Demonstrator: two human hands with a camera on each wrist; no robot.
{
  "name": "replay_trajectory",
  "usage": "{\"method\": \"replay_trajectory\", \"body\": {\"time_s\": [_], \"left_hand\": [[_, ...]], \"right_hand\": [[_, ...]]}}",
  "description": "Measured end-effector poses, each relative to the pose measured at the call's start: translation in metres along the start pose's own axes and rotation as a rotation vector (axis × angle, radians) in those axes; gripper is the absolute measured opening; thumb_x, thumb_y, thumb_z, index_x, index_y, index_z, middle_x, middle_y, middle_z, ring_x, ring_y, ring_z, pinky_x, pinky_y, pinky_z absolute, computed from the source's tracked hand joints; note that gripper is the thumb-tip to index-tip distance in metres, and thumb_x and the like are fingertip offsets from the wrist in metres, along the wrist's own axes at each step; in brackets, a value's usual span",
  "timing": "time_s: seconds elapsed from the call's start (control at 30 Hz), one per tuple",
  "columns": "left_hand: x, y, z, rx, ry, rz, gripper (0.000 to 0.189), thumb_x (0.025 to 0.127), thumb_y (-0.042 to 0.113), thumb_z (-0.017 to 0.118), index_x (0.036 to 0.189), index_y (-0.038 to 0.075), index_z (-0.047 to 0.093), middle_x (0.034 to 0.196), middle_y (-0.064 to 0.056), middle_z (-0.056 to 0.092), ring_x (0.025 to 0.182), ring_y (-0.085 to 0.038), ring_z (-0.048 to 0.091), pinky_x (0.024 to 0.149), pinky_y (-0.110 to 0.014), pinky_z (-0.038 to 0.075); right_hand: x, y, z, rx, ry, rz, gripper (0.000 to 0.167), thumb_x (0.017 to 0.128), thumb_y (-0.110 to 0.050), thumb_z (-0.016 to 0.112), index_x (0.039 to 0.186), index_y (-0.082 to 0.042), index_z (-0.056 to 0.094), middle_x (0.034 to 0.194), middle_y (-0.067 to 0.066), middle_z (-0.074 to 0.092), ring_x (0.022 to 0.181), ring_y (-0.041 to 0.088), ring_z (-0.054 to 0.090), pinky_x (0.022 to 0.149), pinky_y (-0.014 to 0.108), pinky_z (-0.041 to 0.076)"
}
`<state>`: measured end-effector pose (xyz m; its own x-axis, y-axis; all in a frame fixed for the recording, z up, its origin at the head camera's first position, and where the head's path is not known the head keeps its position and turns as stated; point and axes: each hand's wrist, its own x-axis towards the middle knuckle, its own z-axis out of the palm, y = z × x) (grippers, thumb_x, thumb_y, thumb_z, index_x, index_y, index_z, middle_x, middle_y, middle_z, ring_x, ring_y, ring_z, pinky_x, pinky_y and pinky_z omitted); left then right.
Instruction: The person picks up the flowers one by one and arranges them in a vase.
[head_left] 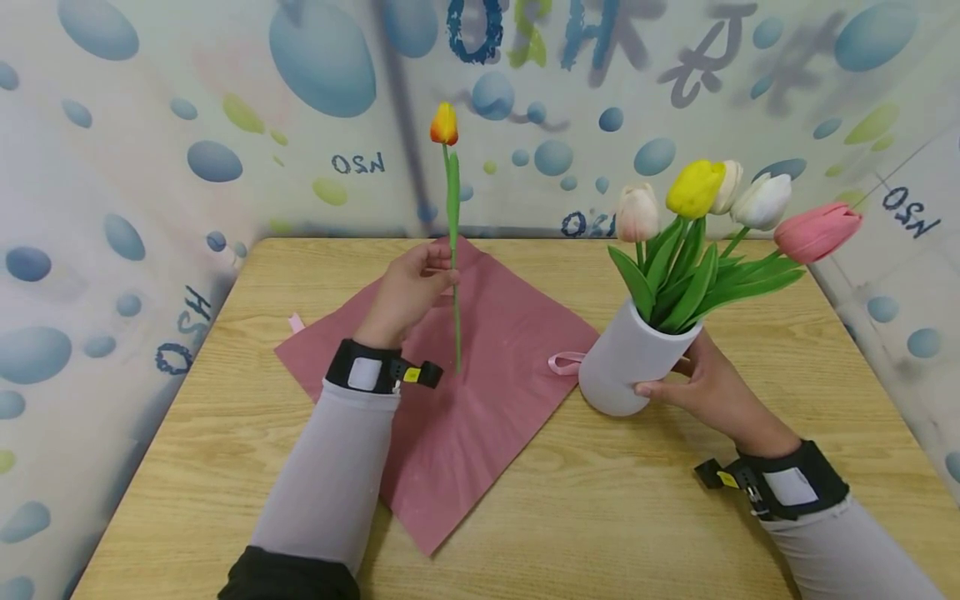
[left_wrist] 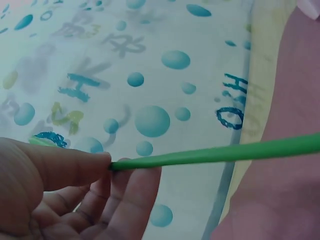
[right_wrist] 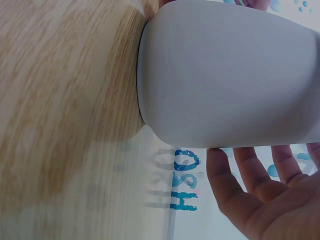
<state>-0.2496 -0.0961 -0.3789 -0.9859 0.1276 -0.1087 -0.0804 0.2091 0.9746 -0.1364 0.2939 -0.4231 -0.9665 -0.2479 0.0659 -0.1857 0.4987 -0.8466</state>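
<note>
My left hand (head_left: 408,292) holds up an orange-yellow tulip (head_left: 444,127), pinching its green stem between thumb and fingers. The lower stem (left_wrist: 225,154) crosses the left wrist view and its end hangs over a dusky pink sheet (head_left: 487,425). On the right, my right hand (head_left: 708,387) grips a white vase (head_left: 630,371), thumb on the near side and fingers around the far side. Its base stands at the tabletop in the right wrist view. In the vase are several tulips: a yellow one (head_left: 693,190), a pink one (head_left: 817,233) and whitish ones.
The sheet lies flat on the wooden table (head_left: 525,533). A pale pink ribbon loop (head_left: 566,363) lies at its right corner beside the vase, and another bit of ribbon (head_left: 296,322) shows at its left corner. A patterned backdrop (head_left: 247,125) stands behind the table.
</note>
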Motion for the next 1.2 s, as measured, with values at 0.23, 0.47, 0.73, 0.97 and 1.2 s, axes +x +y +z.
{"method": "replay_trajectory", "body": {"time_s": [0.23, 0.47, 0.73, 0.97, 1.2], "left_hand": [[-0.004, 0.005, 0.006, -0.102, -0.008, 0.051, 0.031, 0.103, 0.010, 0.064, 0.133, 0.005, 0.059, 0.116, -0.006, 0.059, 0.117, -0.032, 0.065, 0.089, -0.038, 0.063], [-0.008, 0.009, 0.013, -0.169, 0.009, 0.098, 0.025, 0.102, 0.008, 0.064, 0.126, 0.003, 0.061, 0.110, -0.005, 0.060, 0.107, -0.024, 0.066, 0.085, -0.035, 0.063], [-0.009, 0.010, 0.016, -0.197, 0.023, 0.129, 0.022, 0.102, 0.009, 0.064, 0.124, 0.004, 0.062, 0.108, -0.005, 0.062, 0.103, -0.023, 0.067, 0.092, -0.046, 0.062], [-0.010, 0.011, 0.019, -0.216, 0.035, 0.154, 0.019, 0.102, 0.010, 0.065, 0.120, 0.005, 0.063, 0.105, -0.005, 0.063, 0.095, -0.018, 0.068, 0.085, -0.037, 0.063], [-0.015, 0.016, 0.024, -0.259, 0.037, 0.184, 0.017, 0.101, 0.008, 0.066, 0.118, 0.006, 0.064, 0.105, -0.005, 0.065, 0.095, -0.018, 0.070, 0.081, -0.033, 0.064]], "right_hand": [[0.000, 0.000, 0.000, 0.002, 0.000, 0.000, 0.095, 0.084, -0.010, 0.087, 0.158, -0.025, 0.029, 0.145, -0.003, 0.051, 0.127, 0.000, 0.050, 0.098, 0.016, 0.045], [0.000, 0.000, 0.000, 0.003, -0.003, -0.001, 0.094, 0.085, -0.010, 0.087, 0.158, -0.025, 0.029, 0.144, -0.004, 0.051, 0.127, 0.000, 0.050, 0.098, 0.017, 0.045], [0.000, -0.001, 0.000, 0.004, 0.000, -0.007, 0.094, 0.084, -0.010, 0.087, 0.158, -0.024, 0.029, 0.144, -0.003, 0.051, 0.127, 0.001, 0.050, 0.098, 0.017, 0.045], [0.000, -0.001, 0.000, -0.001, 0.001, -0.003, 0.095, 0.084, -0.010, 0.087, 0.158, -0.024, 0.029, 0.144, -0.003, 0.051, 0.127, 0.000, 0.050, 0.100, 0.021, 0.046], [0.000, 0.000, 0.000, 0.006, 0.001, -0.007, 0.094, 0.085, -0.009, 0.086, 0.158, -0.024, 0.030, 0.144, -0.003, 0.051, 0.127, 0.001, 0.050, 0.099, 0.019, 0.045]]}}
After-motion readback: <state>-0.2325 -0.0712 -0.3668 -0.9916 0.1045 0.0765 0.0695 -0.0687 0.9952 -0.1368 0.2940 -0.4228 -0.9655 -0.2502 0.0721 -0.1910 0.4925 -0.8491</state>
